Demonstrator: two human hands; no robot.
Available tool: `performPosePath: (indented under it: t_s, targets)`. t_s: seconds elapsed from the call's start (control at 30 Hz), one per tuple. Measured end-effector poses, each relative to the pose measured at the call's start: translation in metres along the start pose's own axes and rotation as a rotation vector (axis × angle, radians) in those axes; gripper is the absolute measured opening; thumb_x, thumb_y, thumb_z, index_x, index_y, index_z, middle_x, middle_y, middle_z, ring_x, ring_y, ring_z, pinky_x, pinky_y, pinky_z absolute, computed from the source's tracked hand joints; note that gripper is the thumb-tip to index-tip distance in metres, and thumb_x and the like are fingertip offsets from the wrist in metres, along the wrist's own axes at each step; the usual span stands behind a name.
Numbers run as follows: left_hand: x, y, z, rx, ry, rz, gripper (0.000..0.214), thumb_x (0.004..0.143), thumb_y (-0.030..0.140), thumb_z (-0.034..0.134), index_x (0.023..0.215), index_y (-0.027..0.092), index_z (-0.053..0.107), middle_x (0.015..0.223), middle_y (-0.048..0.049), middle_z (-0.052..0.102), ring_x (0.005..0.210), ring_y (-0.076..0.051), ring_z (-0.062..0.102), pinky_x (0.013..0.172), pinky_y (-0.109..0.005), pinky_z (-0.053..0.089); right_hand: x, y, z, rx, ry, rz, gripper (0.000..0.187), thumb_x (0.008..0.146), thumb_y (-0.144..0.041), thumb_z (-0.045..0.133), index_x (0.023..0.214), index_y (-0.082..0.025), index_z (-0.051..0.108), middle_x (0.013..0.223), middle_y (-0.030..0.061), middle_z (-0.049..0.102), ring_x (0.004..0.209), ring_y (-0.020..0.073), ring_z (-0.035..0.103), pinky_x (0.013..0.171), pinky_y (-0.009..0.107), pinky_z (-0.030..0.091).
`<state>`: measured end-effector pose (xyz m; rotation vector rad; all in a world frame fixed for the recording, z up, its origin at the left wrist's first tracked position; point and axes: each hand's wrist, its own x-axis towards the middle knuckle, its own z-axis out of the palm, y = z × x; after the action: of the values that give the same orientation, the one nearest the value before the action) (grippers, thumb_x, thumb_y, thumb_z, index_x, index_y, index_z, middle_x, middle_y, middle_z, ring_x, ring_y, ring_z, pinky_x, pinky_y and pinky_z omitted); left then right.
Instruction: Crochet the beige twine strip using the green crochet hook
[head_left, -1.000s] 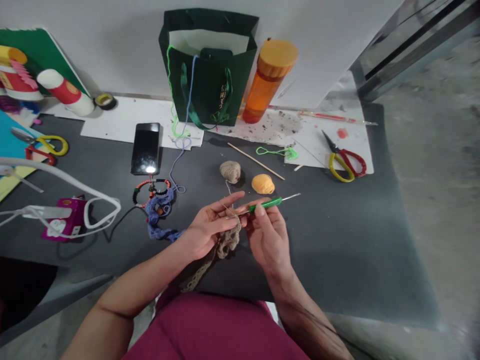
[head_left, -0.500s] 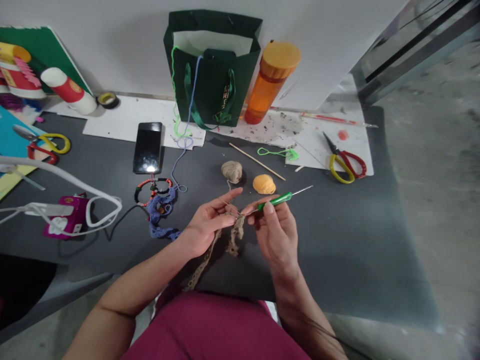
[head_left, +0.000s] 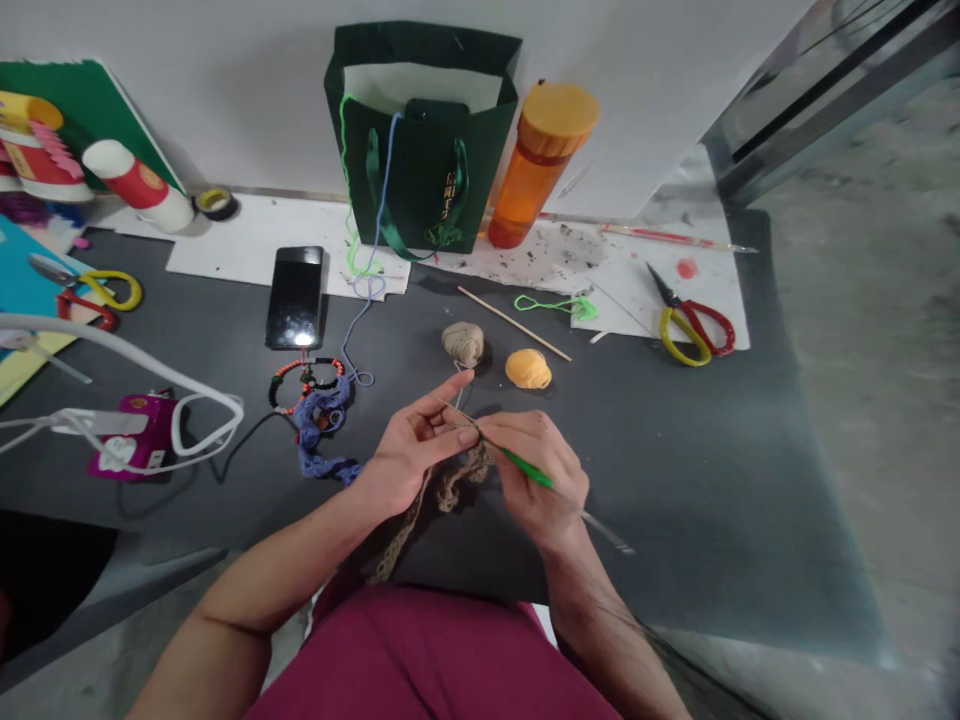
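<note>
My left hand point(head_left: 420, 448) pinches a tan crocheted strip point(head_left: 450, 490) between its fingers, with the forefinger raised and a thin yarn strand running over it. My right hand point(head_left: 537, 472) grips a green-handled crochet hook point(head_left: 527, 468), whose tip meets the work at the left fingertips and whose metal far end points down and right. The strip hangs toward my lap, partly hidden behind my hands. A tan yarn ball point(head_left: 463, 344) lies just beyond my left hand, feeding the strand. An orange yarn ball point(head_left: 528, 369) sits beyond my right hand.
Blue crochet with a beaded ring point(head_left: 306, 380) lies left of my hands, beside a black smartphone point(head_left: 295, 298). Beyond stand a dark green paper bag point(head_left: 420, 170) and an orange bottle point(head_left: 544, 160). Red-and-yellow scissors point(head_left: 694, 325) rest on white paper at right. A white cable point(head_left: 150, 360) lies left.
The crochet hook has swung from pointing up and right to pointing down and right. My right hand has turned and moved closer to my left hand, over the crocheted strip.
</note>
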<state>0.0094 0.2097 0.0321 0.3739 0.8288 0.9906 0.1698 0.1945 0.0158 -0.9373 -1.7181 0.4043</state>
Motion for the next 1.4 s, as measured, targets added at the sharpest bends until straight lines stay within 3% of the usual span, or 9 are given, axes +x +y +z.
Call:
performPosePath:
  t_s: [0.23,0.37,0.47,0.6,0.83,1.0,1.1,1.27,1.4]
  targets:
    - [0.002,0.001,-0.003,-0.166,-0.049,-0.260,0.060,0.061,0.017,0.094,0.119,0.021,0.076,0.073,0.0043,0.070,0.067,-0.008,0.065,0.071,-0.021,0.051,-0.006,-0.004,0.000,-0.005,0.043,0.063,0.044,0.088,-0.008,0.069,0.122,-0.036,0.072,0.103,0.0017,0.083,0.085,0.0245,0.080,0.068,0.041,0.065]
    - [0.004,0.001,-0.007,-0.125,-0.053,-0.213,0.061,0.065,0.017,0.092,0.123,0.022,0.075,0.074,0.0025,0.072,0.069,-0.011,0.066,0.071,-0.024,0.051,-0.016,-0.004,0.001,-0.007,0.147,0.310,0.021,0.096,-0.019,0.062,0.110,-0.029,0.074,0.095,0.0035,0.082,0.066,0.0184,0.076,0.060,0.035,0.062]
    - [0.004,0.001,-0.006,-0.087,-0.056,-0.189,0.057,0.068,0.018,0.089,0.123,0.022,0.075,0.072,0.0023,0.070,0.070,-0.013,0.067,0.071,-0.025,0.050,-0.016,-0.003,0.005,0.176,0.264,0.491,0.009,0.099,-0.026,0.059,0.103,-0.027,0.067,0.086,0.0017,0.080,0.053,0.0143,0.069,0.051,0.030,0.056]
    - [0.002,0.002,-0.002,-0.095,-0.052,-0.171,0.052,0.065,0.016,0.090,0.115,0.023,0.079,0.065,0.0054,0.064,0.064,-0.010,0.064,0.071,-0.024,0.051,-0.009,-0.001,0.011,0.448,0.287,0.621,0.013,0.102,-0.036,0.054,0.098,-0.029,0.063,0.071,-0.0019,0.076,0.048,0.0151,0.067,0.047,0.028,0.052]
    - [-0.002,0.002,0.003,-0.097,-0.103,-0.131,0.053,0.067,0.012,0.089,0.117,0.027,0.078,0.091,0.0000,0.080,0.083,-0.012,0.071,0.084,-0.025,0.053,-0.009,-0.008,0.011,0.278,0.186,0.539,0.009,0.095,-0.023,0.067,0.099,-0.028,0.075,0.090,-0.0001,0.079,0.070,0.0129,0.072,0.061,0.023,0.058]
    - [-0.001,-0.002,0.003,-0.116,-0.040,-0.044,0.050,0.065,0.012,0.092,0.112,0.025,0.080,0.068,0.0062,0.069,0.066,-0.005,0.063,0.073,-0.017,0.050,-0.003,-0.011,0.011,0.065,0.101,0.258,0.022,0.094,-0.012,0.065,0.106,-0.028,0.074,0.093,0.0014,0.082,0.081,0.0170,0.077,0.073,0.030,0.062]
    - [0.000,-0.002,0.004,-0.148,-0.042,-0.071,0.050,0.065,0.012,0.092,0.112,0.022,0.079,0.060,0.0089,0.061,0.058,-0.003,0.057,0.065,-0.016,0.047,-0.001,-0.013,0.013,-0.024,0.143,0.106,0.026,0.090,-0.007,0.068,0.106,-0.027,0.075,0.096,0.0030,0.082,0.081,0.0177,0.077,0.073,0.032,0.062]
    - [0.000,-0.002,0.002,-0.181,-0.072,-0.141,0.054,0.063,0.014,0.093,0.115,0.022,0.078,0.057,0.0100,0.055,0.058,-0.005,0.058,0.063,-0.017,0.048,-0.008,-0.015,0.018,0.118,0.244,0.327,0.016,0.093,-0.014,0.066,0.099,-0.026,0.074,0.087,0.0021,0.080,0.079,0.0184,0.075,0.073,0.035,0.062]
    - [0.001,-0.004,-0.001,-0.174,-0.071,-0.153,0.061,0.063,0.015,0.093,0.121,0.024,0.076,0.062,0.0085,0.058,0.069,-0.009,0.066,0.072,-0.020,0.051,-0.013,-0.017,0.021,0.192,0.316,0.504,0.008,0.097,-0.023,0.063,0.100,-0.025,0.071,0.087,0.0021,0.080,0.062,0.0135,0.070,0.056,0.027,0.056]
